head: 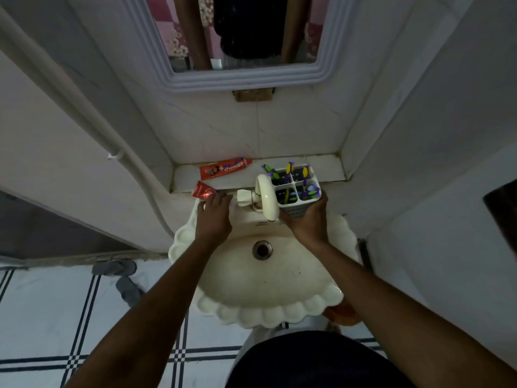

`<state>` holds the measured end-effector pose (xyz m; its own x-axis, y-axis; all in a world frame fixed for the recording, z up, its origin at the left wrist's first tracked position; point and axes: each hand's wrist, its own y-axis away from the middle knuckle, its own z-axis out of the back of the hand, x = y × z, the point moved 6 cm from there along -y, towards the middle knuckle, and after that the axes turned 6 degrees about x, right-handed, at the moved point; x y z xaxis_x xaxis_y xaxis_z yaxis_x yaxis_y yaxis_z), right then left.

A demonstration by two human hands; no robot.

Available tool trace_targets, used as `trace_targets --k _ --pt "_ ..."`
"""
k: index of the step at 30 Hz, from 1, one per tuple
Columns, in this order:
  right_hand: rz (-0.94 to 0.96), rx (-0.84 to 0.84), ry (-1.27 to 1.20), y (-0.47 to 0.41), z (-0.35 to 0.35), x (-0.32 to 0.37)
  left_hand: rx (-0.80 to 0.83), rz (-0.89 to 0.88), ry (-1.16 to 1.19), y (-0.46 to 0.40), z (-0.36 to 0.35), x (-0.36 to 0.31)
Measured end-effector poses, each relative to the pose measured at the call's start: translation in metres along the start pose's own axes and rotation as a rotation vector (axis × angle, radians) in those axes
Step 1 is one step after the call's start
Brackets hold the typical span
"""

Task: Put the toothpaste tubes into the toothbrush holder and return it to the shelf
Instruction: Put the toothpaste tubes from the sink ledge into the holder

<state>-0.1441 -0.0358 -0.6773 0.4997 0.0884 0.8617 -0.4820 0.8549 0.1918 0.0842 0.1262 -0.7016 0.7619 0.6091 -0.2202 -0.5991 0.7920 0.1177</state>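
Here the left hand half-hides the small toothpaste tube it grips, while the right hand grasps the toothbrush holder.

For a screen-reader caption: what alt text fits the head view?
Above a cream scalloped sink, the right hand holds a white four-compartment toothbrush holder, while the left hand touches a small red toothpaste tube at the shelf edge. A larger orange-red toothpaste tube lies on the white shelf.
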Motion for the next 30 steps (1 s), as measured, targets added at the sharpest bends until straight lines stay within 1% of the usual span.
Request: trace_targets --k 4,7,9,10,12,14,16,18,20,21,24,26,28,30 --pt "0.03 -0.027 -0.041 0.005 0.008 -0.002 0.101 -0.105 -0.286 -0.018 -0.001 -0.002" --pt "0.034 -0.013 -0.068 0.008 0.014 -0.001 0.111 -0.162 -0.456 -0.026 0.004 -0.011" --pt "0.04 0.009 -0.069 0.01 0.017 0.0 0.097 -0.165 -0.483 -0.03 0.006 -0.011" --pt "0.045 0.016 -0.073 0.011 0.018 -0.001 0.084 -0.153 -0.448 -0.03 0.006 -0.008" --pt "0.045 0.014 -0.082 0.014 0.019 -0.001 0.044 -0.092 -0.259 -0.026 0.01 0.001" --pt "0.037 -0.002 -0.098 0.015 0.019 0.0 0.002 0.017 0.046 -0.02 0.022 0.015" --pt "0.031 -0.017 -0.109 0.017 0.021 0.0 0.019 0.137 0.326 -0.01 0.041 0.02" --pt "0.036 -0.027 -0.113 0.017 0.023 0.0 0.029 0.214 0.617 -0.001 0.068 0.011" --pt "0.036 -0.031 -0.117 0.016 0.025 -0.001 0.028 0.22 0.87 0.0 0.1 -0.009" --pt "0.03 -0.029 -0.12 0.015 0.025 -0.002 0.036 0.19 0.912 -0.002 0.117 -0.022" --pt "0.014 -0.009 -0.119 0.012 0.027 -0.005 0.17 0.059 0.911 -0.011 0.155 -0.067" --pt "0.019 0.008 -0.128 0.01 0.028 -0.006 0.27 -0.067 0.841 -0.018 0.17 -0.096" --pt "0.019 0.022 -0.13 0.01 0.027 -0.006 0.325 -0.172 0.636 -0.025 0.179 -0.124" --pt "0.02 0.039 -0.126 0.009 0.026 -0.005 0.311 -0.252 0.349 -0.032 0.183 -0.148"
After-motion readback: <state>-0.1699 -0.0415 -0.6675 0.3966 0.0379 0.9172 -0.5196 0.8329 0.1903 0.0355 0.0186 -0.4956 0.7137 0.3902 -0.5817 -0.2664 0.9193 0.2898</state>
